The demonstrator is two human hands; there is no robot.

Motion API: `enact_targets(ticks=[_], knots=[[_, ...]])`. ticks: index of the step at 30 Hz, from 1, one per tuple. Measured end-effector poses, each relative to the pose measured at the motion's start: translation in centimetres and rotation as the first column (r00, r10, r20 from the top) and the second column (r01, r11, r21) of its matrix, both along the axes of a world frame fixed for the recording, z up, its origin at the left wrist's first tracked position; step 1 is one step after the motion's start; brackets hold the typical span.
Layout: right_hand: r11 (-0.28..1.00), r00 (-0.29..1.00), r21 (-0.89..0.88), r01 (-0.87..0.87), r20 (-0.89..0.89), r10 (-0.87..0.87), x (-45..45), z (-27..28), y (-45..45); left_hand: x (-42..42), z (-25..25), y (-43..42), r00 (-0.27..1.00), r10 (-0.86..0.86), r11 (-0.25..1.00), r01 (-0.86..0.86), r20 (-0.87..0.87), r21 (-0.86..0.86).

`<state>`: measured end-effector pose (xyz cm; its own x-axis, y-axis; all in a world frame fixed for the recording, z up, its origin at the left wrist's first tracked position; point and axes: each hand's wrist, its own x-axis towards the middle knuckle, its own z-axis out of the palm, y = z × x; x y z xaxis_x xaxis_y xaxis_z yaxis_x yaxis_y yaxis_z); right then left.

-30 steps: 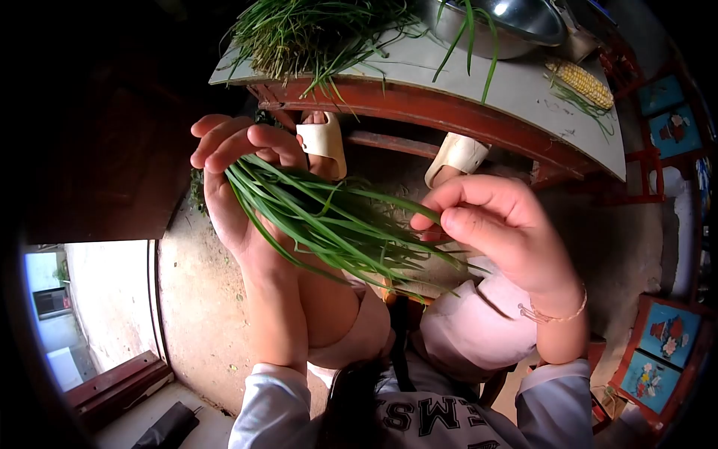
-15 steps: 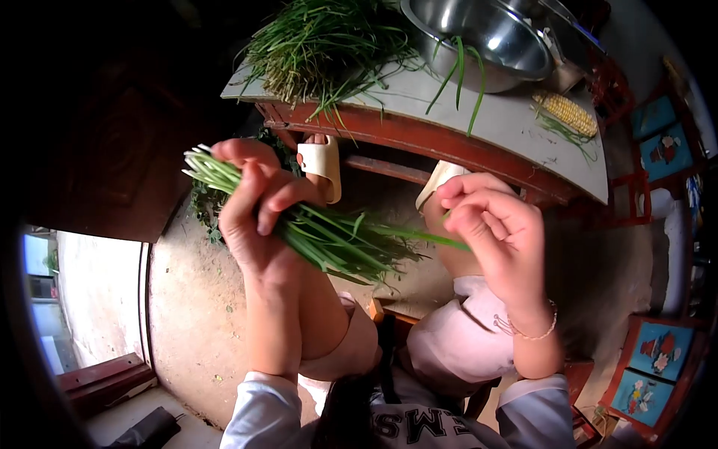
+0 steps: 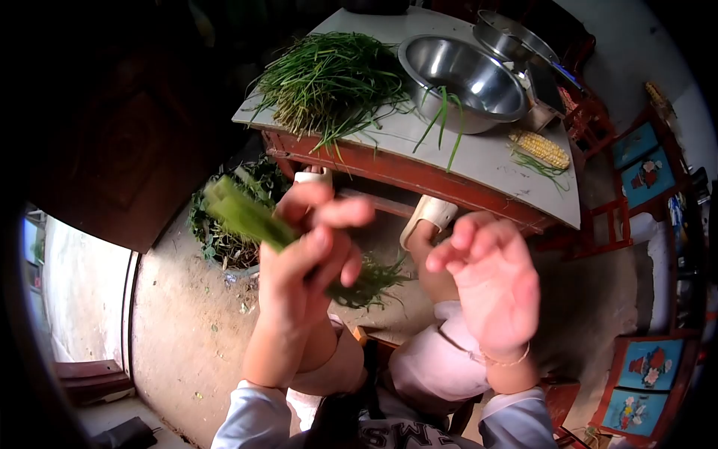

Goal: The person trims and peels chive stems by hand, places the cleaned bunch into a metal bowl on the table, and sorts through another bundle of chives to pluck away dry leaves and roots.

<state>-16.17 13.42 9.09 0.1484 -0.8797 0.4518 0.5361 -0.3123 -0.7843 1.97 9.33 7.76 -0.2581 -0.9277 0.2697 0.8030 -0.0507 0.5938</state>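
Note:
My left hand (image 3: pixel 307 247) is wrapped round a bunch of garlic chives (image 3: pixel 245 215). Their pale cut ends point up and left, smeared by motion, and the leafy tips show below the hand. To the right, my right hand (image 3: pixel 493 284) is raised with its palm showing and fingers apart and slightly curled, holding nothing I can see. Beyond both hands, a large heap of chives (image 3: pixel 325 86) lies on the table (image 3: pixel 374 153). Beside it stands a steel basin (image 3: pixel 467 82) with a few green leaves hanging over its near rim.
An ear of corn (image 3: pixel 540 150) lies near the table's right end, with loose leaves by it. A second metal pan (image 3: pixel 512 37) is behind the basin. Leafy greens (image 3: pixel 232 224) are on the floor at left. Red chairs with blue painted panels (image 3: pixel 643 370) stand at right.
My right hand has let go of the green strand it held beside the bunch and opened. My left hand has moved right and down with the bunch. The view has tilted up, showing more table.

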Motion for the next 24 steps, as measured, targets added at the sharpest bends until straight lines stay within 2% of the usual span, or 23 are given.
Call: enact_targets(ticks=[2,4,6,7,11,18,24], knots=[[0.975,0.971,-0.208,-0.083,0.205,0.127,1.2,1.1,0.7,-0.1,1.7,1.9,0.979,-0.162,0.977,0.141,-0.124,-0.159],[0.954,0.934,-0.279,-0.11,0.299,0.195,2.4,3.5,2.7,0.4,4.0,2.8,0.893,-0.43,0.798,0.307,-0.133,-0.518],[0.992,0.943,-0.118,-0.051,0.321,0.087,3.3,7.7,6.4,0.7,5.0,3.2,0.764,-0.63,0.57,0.336,-0.136,-0.749],[0.999,0.944,-0.035,-0.021,0.328,0.031,3.8,9.7,8.2,0.7,5.3,3.5,0.725,-0.679,0.499,0.342,-0.115,-0.796],[0.989,0.967,-0.138,-0.049,0.241,0.082,3.8,10.6,9.6,0.8,5.1,4.8,0.743,-0.659,0.519,0.338,-0.116,-0.786],[0.985,0.981,-0.162,-0.056,0.176,0.085,3.6,9.8,9.5,1.1,4.9,6.1,0.828,-0.548,0.608,0.295,-0.12,-0.737],[0.981,0.986,-0.183,-0.065,0.138,0.092,3.9,9.4,9.1,0.6,4.3,6.9,0.959,-0.274,0.749,0.169,-0.067,-0.641]])
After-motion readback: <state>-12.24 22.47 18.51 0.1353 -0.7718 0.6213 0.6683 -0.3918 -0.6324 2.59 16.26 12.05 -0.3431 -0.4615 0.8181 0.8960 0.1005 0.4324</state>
